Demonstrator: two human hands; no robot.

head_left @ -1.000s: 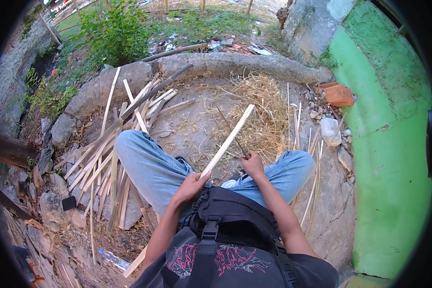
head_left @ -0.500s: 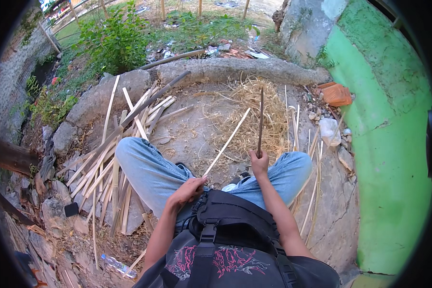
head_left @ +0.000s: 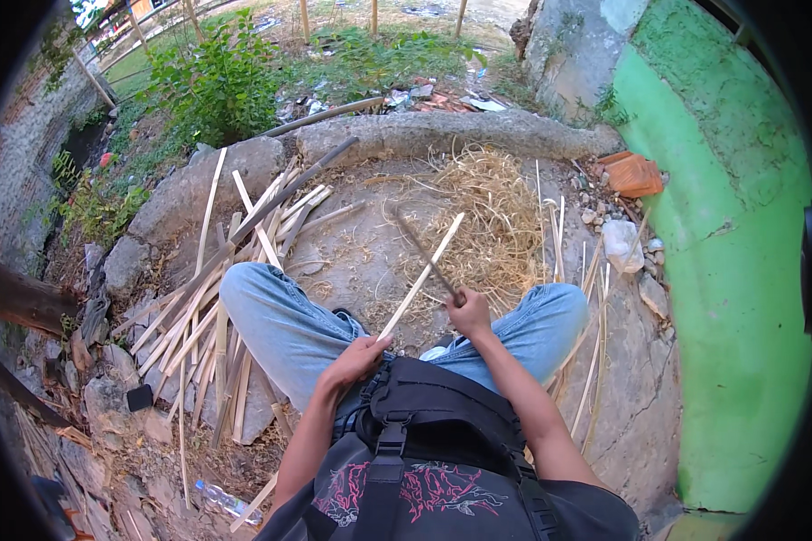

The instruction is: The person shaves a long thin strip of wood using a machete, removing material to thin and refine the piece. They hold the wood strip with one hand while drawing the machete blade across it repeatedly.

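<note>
Between my knees, my left hand (head_left: pixel 359 359) grips the lower end of a pale bamboo strip (head_left: pixel 415 290), which slants up and to the right. My right hand (head_left: pixel 469 314) is closed around the handle of a long, thin, dark knife (head_left: pixel 411 236), its blade slightly blurred. The blade points up and to the left and crosses the strip in its upper half; whether the two touch I cannot tell. Beyond both hands lies a heap of curly, straw-coloured shavings (head_left: pixel 492 221).
Left of my legs (head_left: pixel 275 316) is a pile of bamboo strips (head_left: pixel 185 338) with a darker pole (head_left: pixel 289 191) across it. More strips (head_left: pixel 595 361) lie right, near a green wall (head_left: pixel 722 361). A low stone kerb (head_left: pixel 460 129) runs ahead. A plastic bottle (head_left: pixel 221 499) lies lower left.
My right hand has moved left, and the knife has swung from upright to slanting left across the bamboo strip. My left hand and the strip have shifted only slightly.
</note>
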